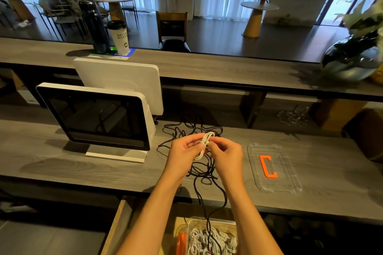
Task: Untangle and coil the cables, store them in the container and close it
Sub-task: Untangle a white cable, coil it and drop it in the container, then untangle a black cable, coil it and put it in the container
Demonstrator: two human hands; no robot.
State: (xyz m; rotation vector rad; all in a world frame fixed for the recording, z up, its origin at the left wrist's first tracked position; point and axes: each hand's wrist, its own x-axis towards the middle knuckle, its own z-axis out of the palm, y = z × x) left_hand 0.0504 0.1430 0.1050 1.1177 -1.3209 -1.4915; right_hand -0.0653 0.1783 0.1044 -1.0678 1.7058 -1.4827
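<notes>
above the desk (83, 172), both hands pinch a white cable bundle (204, 144), long axis running 1 to 7 o'clock; left hand (182, 154) at 9, right hand (224, 154) at 3.

On the bench (62, 163): monitor (97, 118) at left, tangled cables (199, 170) at centre, container lid (273, 167) at right. Both hands (left hand (182, 155), right hand (226, 155)) hold a coiled cable (204, 144) above the tangle. A container (207, 236) sits below the bench's near edge, one cable trailing into it. Bottle (95, 27) and cup (119, 37) stand on the raised counter (228, 66) behind.
</notes>
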